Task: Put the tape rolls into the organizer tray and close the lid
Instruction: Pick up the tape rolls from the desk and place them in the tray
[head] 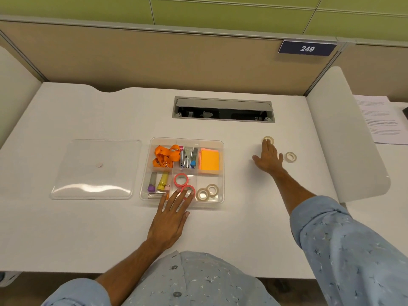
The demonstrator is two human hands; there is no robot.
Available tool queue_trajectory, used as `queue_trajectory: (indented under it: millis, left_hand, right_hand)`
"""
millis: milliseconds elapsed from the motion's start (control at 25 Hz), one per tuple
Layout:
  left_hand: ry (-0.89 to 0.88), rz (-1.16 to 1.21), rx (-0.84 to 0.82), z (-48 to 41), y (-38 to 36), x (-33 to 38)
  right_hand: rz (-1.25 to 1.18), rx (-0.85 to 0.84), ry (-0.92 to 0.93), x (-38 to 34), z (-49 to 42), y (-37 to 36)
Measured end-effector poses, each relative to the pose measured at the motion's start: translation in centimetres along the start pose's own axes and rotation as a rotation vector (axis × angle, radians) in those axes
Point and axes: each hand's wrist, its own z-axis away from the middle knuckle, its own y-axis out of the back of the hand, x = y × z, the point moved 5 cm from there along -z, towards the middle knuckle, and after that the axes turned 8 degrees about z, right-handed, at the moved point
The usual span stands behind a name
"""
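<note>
A clear organizer tray sits mid-desk. Its near middle compartment holds two pink tape rolls: one lies free, the other is under the fingertips of my left hand, whose fingers are spread flat. Two beige rolls lie in the near right compartment. On the desk to the right, my right hand reaches out with fingertips touching a beige roll. Another whitish roll lies just right of that hand. The clear lid lies flat left of the tray.
The tray also holds an orange lanyard, clips and a stapler, orange sticky notes and markers. An open cable slot is behind the tray. A white divider panel and papers stand at the right.
</note>
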Motion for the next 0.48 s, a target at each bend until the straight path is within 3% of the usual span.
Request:
queue_trajectory:
  millis: [160, 480]
  left_hand:
    - [0.006, -0.019, 0.005, 0.1, -0.2, 0.0]
    - [-0.009, -0.01, 0.024, 0.0, 0.2, 0.2]
  right_hand:
    - [0.06, -0.024, 0.023, -0.1, -0.6, -0.6]
    - [0.107, 0.289, 0.022, -0.9, 2.5, -3.4]
